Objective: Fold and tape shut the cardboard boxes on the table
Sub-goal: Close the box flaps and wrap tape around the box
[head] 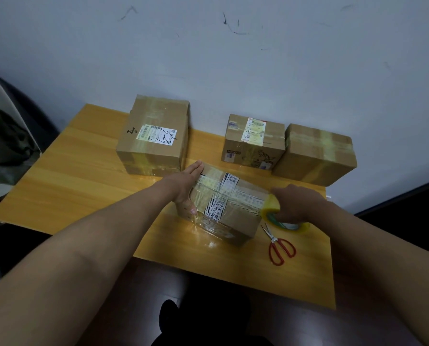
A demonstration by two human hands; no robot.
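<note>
A: Box (223, 206) at table (83, 186) centre; left hand (188, 186) laid flat on its 9 o'clock edge, fingers straight, together.

B: Tape roll (283, 218) gripped by right hand (298, 203) at 3 o'clock; strip axis judged 9-to-3.

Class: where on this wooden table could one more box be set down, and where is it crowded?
Free: the bare wood left of the left hand, and the gap between the tall labelled box and the small printed box. Crowded: the right side, with tape roll and red-handled scissors.
</note>
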